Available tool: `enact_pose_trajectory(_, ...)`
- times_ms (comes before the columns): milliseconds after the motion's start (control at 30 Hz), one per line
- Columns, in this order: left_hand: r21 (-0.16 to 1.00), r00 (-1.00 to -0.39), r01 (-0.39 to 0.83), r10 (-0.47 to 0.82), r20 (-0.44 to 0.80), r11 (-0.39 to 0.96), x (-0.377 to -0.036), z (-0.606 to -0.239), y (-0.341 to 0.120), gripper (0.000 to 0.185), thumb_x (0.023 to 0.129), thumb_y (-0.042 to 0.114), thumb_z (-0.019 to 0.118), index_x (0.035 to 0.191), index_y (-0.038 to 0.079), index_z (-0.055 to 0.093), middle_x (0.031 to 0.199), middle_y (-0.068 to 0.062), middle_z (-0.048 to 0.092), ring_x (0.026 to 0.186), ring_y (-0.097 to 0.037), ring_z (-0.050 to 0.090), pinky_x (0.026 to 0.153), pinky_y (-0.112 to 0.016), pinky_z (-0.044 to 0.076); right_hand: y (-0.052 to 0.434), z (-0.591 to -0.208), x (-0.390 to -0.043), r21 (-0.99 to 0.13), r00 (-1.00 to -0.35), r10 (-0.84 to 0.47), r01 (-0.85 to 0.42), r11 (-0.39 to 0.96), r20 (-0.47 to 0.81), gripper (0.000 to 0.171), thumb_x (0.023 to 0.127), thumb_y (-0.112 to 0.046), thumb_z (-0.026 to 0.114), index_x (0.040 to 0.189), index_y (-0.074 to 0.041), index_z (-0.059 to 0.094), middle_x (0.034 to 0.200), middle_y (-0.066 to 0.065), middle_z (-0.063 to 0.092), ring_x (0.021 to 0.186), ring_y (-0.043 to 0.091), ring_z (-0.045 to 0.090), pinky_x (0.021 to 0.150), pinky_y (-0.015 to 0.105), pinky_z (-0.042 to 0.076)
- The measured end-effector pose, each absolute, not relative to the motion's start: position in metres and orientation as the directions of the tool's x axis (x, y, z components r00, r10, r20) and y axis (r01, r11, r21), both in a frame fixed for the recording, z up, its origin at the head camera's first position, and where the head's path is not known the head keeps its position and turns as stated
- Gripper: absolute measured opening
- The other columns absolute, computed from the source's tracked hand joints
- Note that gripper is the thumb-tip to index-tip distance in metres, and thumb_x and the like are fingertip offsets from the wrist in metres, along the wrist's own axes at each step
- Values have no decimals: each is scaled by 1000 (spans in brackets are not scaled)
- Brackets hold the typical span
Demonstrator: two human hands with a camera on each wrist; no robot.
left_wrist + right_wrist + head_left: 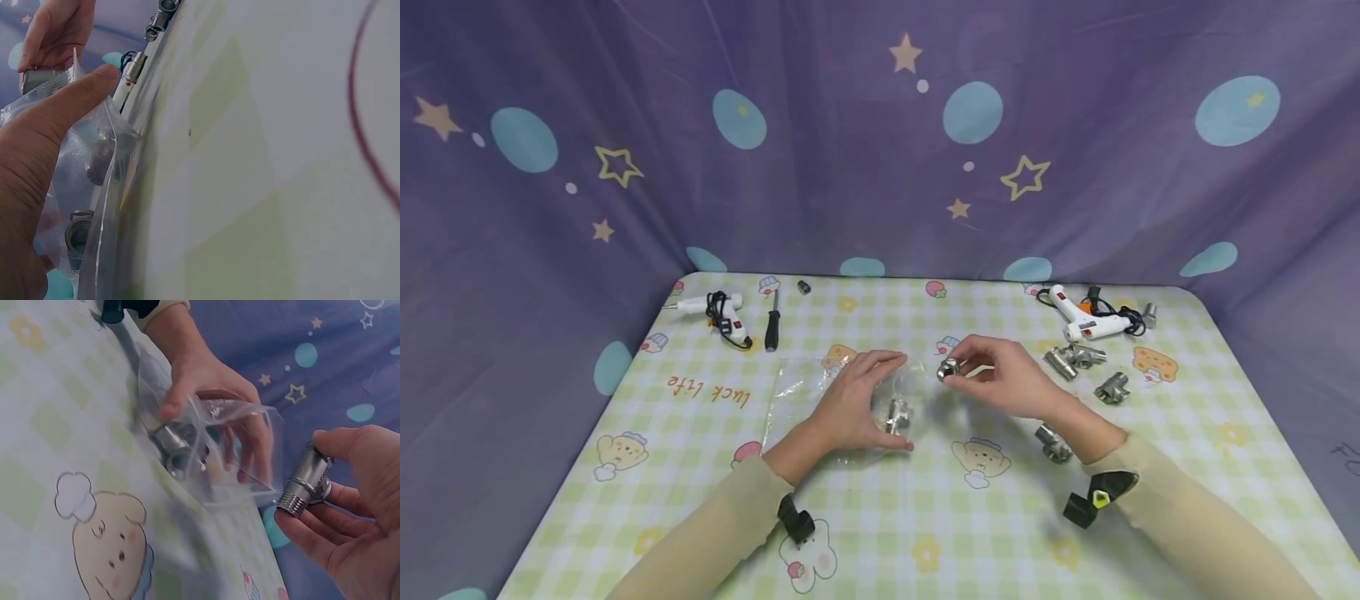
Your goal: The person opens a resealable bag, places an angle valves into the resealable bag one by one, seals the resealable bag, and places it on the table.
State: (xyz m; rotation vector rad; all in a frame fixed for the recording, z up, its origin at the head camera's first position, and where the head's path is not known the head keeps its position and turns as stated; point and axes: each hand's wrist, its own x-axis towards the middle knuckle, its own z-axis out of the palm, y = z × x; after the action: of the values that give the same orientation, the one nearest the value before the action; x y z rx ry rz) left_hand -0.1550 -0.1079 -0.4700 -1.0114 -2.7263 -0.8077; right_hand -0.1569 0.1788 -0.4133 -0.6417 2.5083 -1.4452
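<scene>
My left hand (853,404) curves round a clear plastic bag (790,392), thumb on the near side and fingers on the far side, with the bag's mouth spread toward the right. Inside the bag lie metal pipe fittings (181,450), partly blurred by the film. Between thumb and fingers, my right hand (1011,379) pinches another metal pipe fitting (304,481), which has a threaded end and a side branch. That fitting is just outside the bag's mouth, raised over the table.
Several loose metal fittings (1112,387) lie on the right of the checked tablecloth (880,542). A white glue gun (1093,325) is behind them. At the back left are a second glue gun (688,305), a screwdriver (772,329) and a small dark piece (804,287).
</scene>
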Motion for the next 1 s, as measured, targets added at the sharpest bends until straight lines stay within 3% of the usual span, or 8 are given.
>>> enact_pose_trajectory(367, 446, -781, 621, 560, 279, 645, -153, -468, -108, 131, 52, 67, 100, 159, 12, 49, 159, -1, 51, 146, -25, 50, 125, -49, 42, 151, -423, -157, -781, -843, -523, -409, 472, 125, 26, 94, -24, 84, 114, -12, 73, 107, 2, 76, 94, 14, 77, 81, 30, 66)
enact_pose_trajectory(633, 434, -774, 630, 563, 289, 644, -152, -467, -107, 129, 54, 66, 100, 159, 12, 49, 159, -1, 51, 145, -25, 50, 124, -50, 42, 140, -436, -158, -743, -851, -509, -424, 518, 131, 23, 93, -27, 85, 110, -14, 75, 103, -1, 76, 89, 10, 76, 75, 19, 63)
enact_pose_trajectory(1000, 435, -781, 621, 561, 274, 652, -151, -467, -106, 131, 52, 66, 100, 159, 12, 49, 158, 0, 51, 143, -24, 51, 124, -49, 43, 127, -442, -154, -718, -870, -472, -418, 557, 141, 23, 92, -31, 85, 108, -17, 78, 98, -3, 78, 84, 7, 75, 72, 19, 62)
